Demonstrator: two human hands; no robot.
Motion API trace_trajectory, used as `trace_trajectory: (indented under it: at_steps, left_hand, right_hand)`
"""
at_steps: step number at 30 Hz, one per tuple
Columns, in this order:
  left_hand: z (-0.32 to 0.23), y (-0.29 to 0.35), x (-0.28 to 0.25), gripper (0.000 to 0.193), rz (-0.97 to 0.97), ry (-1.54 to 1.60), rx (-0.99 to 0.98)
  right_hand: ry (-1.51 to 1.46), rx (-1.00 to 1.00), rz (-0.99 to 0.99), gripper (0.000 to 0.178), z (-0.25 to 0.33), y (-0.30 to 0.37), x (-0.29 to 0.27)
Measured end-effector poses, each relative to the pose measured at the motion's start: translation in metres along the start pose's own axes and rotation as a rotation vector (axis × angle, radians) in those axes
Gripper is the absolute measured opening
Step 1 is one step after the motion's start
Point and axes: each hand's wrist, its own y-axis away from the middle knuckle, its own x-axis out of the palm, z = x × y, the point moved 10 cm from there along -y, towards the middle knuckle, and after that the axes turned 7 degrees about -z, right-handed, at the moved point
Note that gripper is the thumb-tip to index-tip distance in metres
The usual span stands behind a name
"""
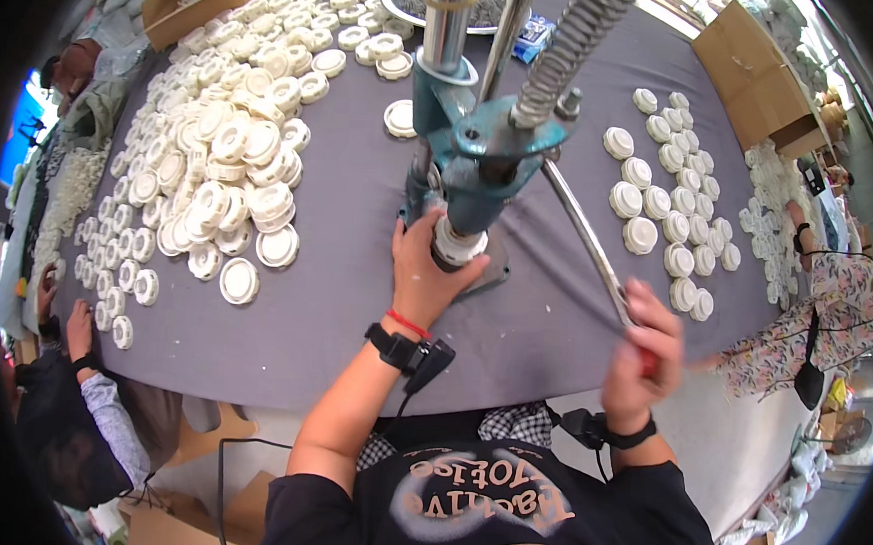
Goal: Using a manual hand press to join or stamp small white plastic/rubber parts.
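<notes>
Cupping a round white plastic cap [460, 244] in the left hand [430, 272], smack under the teal metal press [480, 198], and gripping the red-ended steel lever [587, 239] with the blurry right hand [647, 348]. Could get nipped by pulling too early, or mangle the cap by seating it crooked.

press [480, 188] 1 | lever [588, 239] 1 | spring [571, 58] 1 | dish [402, 17] 1 | discs [240, 281] uncountable

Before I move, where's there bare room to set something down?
Left: bare cloth between the pile of white parts and the left hand. Right: a patch between the teal press and the scattered white parts, though the lever crosses it. Crowded: the pile, and under the press, where the left hand holds a white part.
</notes>
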Motion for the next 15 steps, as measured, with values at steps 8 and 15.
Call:
trace_trajectory:
  at_steps: [8,15]
  left_hand:
    - [-0.048,-0.022,0.007,0.073,0.081,-0.162,0.195]
    - [-0.018,-0.010,-0.048,0.074,0.012,-0.269,0.264]
  right_hand:
    - [-0.547,0.342,-0.034,0.038,-0.052,-0.156,0.086]
    - [0.188,0.376,0.024,0.049,-0.139,-0.037,0.040]
